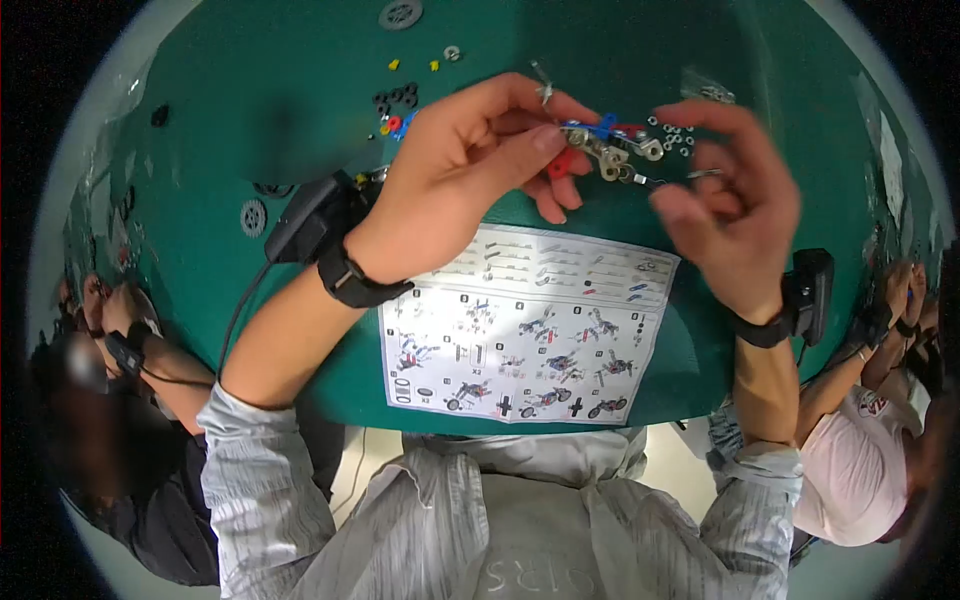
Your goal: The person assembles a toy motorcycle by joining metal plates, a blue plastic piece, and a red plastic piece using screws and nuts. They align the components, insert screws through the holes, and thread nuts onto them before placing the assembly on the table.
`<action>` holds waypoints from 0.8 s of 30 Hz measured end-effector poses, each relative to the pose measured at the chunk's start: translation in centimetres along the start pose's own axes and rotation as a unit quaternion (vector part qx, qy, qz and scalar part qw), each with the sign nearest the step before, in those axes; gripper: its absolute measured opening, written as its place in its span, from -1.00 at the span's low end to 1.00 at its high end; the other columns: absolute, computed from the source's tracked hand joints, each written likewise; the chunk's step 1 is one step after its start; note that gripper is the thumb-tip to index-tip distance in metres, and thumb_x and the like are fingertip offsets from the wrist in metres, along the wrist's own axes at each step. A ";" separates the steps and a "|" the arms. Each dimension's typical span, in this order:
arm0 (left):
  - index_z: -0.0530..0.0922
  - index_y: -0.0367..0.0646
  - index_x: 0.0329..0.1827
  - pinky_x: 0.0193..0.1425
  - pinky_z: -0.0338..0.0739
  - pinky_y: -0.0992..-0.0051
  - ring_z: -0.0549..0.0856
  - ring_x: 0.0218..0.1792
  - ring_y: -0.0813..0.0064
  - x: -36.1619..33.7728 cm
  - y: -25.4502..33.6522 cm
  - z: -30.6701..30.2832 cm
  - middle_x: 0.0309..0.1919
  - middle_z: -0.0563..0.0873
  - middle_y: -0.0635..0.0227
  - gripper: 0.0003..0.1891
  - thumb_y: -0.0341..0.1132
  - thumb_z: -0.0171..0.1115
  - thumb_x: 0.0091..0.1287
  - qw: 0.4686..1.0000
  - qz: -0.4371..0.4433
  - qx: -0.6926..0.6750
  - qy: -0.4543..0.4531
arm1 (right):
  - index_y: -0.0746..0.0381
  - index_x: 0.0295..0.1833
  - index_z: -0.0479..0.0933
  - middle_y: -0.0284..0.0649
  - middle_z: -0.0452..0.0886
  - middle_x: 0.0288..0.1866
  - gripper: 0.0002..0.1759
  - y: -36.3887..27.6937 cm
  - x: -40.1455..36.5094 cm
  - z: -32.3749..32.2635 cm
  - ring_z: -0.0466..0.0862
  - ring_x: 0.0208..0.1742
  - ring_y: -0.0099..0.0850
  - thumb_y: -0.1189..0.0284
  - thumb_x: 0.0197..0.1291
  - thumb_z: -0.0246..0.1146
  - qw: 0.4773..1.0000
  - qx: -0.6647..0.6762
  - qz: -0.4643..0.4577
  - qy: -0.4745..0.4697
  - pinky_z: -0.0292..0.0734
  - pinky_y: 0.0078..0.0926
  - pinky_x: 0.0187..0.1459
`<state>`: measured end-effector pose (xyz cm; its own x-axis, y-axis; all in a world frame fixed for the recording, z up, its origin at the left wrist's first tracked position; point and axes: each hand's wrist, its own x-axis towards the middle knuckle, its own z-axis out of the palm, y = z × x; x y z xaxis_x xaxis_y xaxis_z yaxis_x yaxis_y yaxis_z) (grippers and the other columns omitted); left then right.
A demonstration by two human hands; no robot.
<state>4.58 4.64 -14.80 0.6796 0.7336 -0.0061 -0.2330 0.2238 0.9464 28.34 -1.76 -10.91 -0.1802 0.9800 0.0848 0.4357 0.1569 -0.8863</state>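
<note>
My left hand (480, 165) is closed on a partly built toy model (605, 145) of silver metal parts with blue and red pieces. Its thumb and index finger pinch the model's left end, and a red piece (560, 163) shows beside the fingers. My right hand (735, 185) is just right of the model, thumb and index finger spread apart. A small silver piece (705, 173) shows by its curled fingers; what it is I cannot make out. Several small nuts (672, 138) lie on the table between the model and that hand.
A printed instruction sheet (520, 345) lies on the green table (300, 60) below my hands. Around it are grey wheels (253, 217), black rings (396, 98), yellow pieces (393, 64) and a clear plastic bag (708, 87). Other people's arms (165, 370) are at both sides.
</note>
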 end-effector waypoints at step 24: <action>0.49 -0.37 0.25 -0.17 0.70 0.49 0.74 -0.25 0.49 -0.2 0.7 0.6 -0.17 0.70 0.19 -0.70 -0.42 0.12 0.53 0.998 -0.044 -0.013 0.040 | 0.27 -0.08 0.56 -0.30 0.42 -0.56 -0.84 2.3 -0.1 -1.1 0.35 -0.53 -0.60 0.51 0.35 0.08 0.988 0.001 0.020 0.152 0.23 -0.56 -0.46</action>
<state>4.69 4.32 -13.94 0.6410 0.7589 -0.1153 -0.1942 0.3056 0.9321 30.35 -1.36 -12.40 0.1101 0.9769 0.1832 0.4361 0.1181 -0.8921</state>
